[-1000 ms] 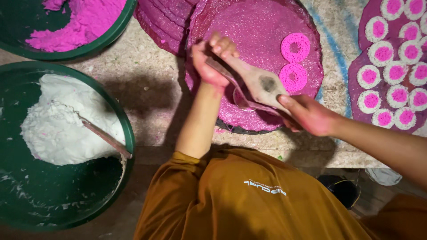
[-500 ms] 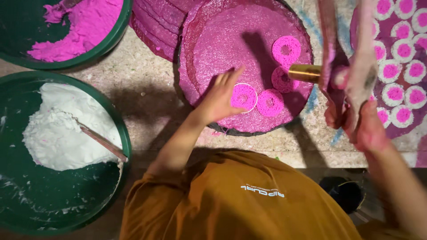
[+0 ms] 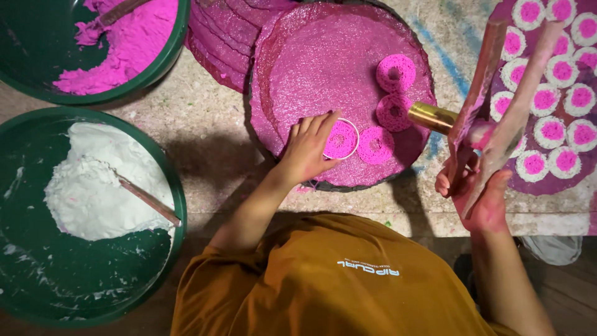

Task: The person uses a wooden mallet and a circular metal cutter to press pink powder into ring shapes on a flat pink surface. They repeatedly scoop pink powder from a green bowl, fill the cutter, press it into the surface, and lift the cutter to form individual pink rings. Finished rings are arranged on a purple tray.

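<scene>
Left of the pink tray (image 3: 311, 68), bowls of white and pink powder sit ready. On it the left hand (image 3: 308, 149), fingers loosely spread, touches a white ring (image 3: 341, 139); three pink discs (image 3: 396, 73) done. The right hand (image 3: 479, 193) grips wooden paddles (image 3: 497, 106).

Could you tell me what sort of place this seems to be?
Probably a small handcraft food workshop: green basins of white paste and pink paste, and round trays filled with pink rings.
</scene>
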